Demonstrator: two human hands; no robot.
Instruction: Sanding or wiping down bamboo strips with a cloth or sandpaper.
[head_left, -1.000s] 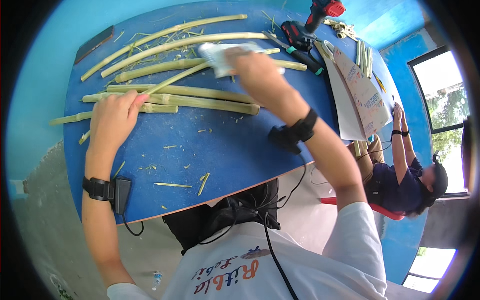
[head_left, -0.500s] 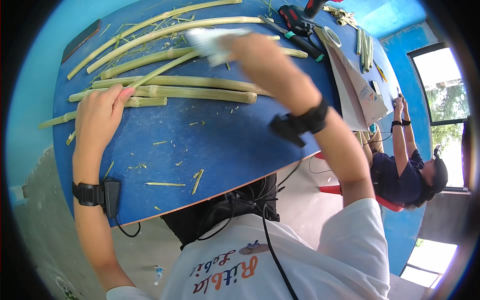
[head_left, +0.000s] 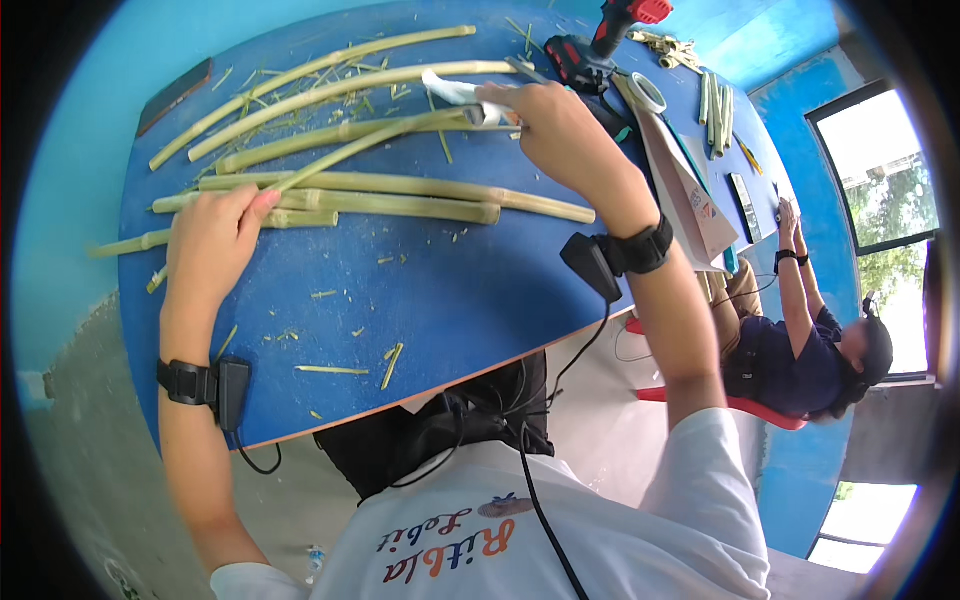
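Note:
My left hand (head_left: 212, 235) is closed around the near end of a pale green bamboo stalk (head_left: 365, 147), which slants up to the right. At the stalk's far end, my right hand (head_left: 550, 115) grips a crumpled white sheet (head_left: 448, 90), cloth or paper; a greyish part of it lies against the stalk. Beneath and beside the held stalk lie other bamboo stalks: a long jointed one (head_left: 400, 206) just below, and paler ones (head_left: 370, 80) farther back. Both wrists wear black bands with small boxes.
Green shavings (head_left: 345, 370) litter the blue table (head_left: 450, 290). At the back right are a red-and-black power drill (head_left: 590, 50), a tape roll (head_left: 648, 92), a cardboard sheet (head_left: 690, 190) and bundled short stalks (head_left: 716, 115). A co-worker (head_left: 800, 350) sits at the right edge.
My right hand, blurred before, shows more sharply now, slightly lower and to the right with the white sheet at the stalk's far end. My left hand keeps its hold.

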